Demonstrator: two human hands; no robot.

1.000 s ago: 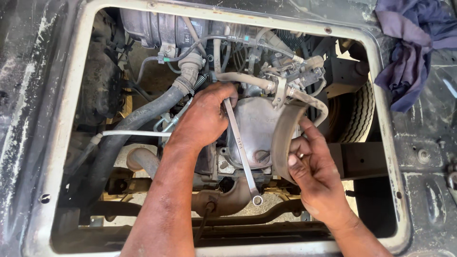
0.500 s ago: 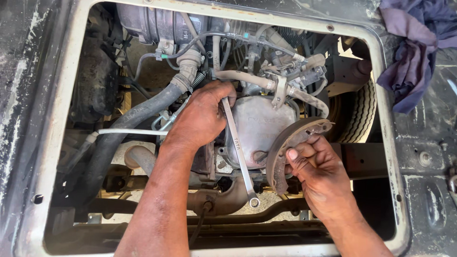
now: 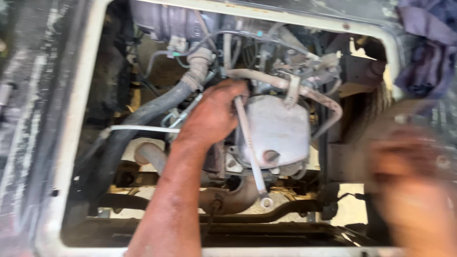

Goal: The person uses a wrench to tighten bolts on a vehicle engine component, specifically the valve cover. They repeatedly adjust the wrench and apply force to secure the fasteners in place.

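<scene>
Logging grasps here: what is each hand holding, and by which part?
Left hand grips the spanner by its upper end. Right hand is too blurred to tell.

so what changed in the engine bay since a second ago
The right hand has pulled out of the opening to the right, now a blur over the frame's edge, and the curved metal shield it held against the housing is gone. The left hand stays gripping the top of the long wrench, which hangs as before.

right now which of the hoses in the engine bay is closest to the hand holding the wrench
The thick black hose, running diagonally just left of the left hand that grips the wrench. The pale bent tube sits on the hand's right, slightly farther.
</scene>
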